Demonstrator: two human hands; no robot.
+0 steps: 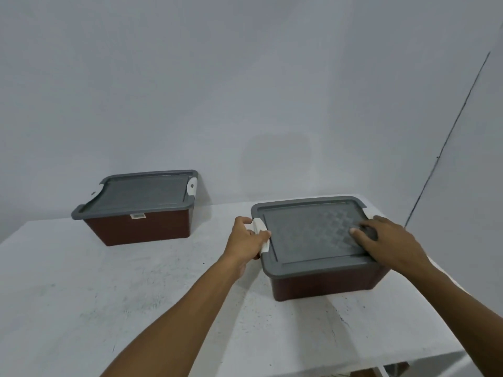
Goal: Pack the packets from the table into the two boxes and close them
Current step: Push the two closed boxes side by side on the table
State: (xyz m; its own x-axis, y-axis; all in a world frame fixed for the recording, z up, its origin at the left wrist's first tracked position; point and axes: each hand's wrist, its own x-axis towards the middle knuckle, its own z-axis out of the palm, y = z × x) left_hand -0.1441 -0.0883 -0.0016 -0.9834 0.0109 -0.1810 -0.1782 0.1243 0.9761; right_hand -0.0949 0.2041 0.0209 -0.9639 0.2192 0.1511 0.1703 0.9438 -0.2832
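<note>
Two brown plastic boxes w/ grey lids sit on a white scuffed table (109, 281). No packets in view; both boxes have lids on.

The near brown box (326, 285) is right of centre, close to the table's front-right corner. Its grey patterned lid (307, 232) lies flat on top. Left hand (245, 238) is at the box's left end, fingers curled around the white clip latch (261, 235), thumb on the lid edge, gripping it. Right hand (389, 240) rests palm-down on the lid's right side, fingers spread loosely and pressing flat, holding nothing; it covers most of the right-end latch.

The far brown box (141, 227) stands well apart to the left, back against the grey wall (245, 77), w/ a small white label on its front. Its grey lid (141, 193) is on; a white latch (192, 185) shows at its right end.

Nothing lies between the two boxes, so the tabletop there is bare. Broad bare room also in front of the far box and to the left. The near box's right side is near the table's right edge; the front edge shows at lower right, w/ a dark line running up the wall beyond.
</note>
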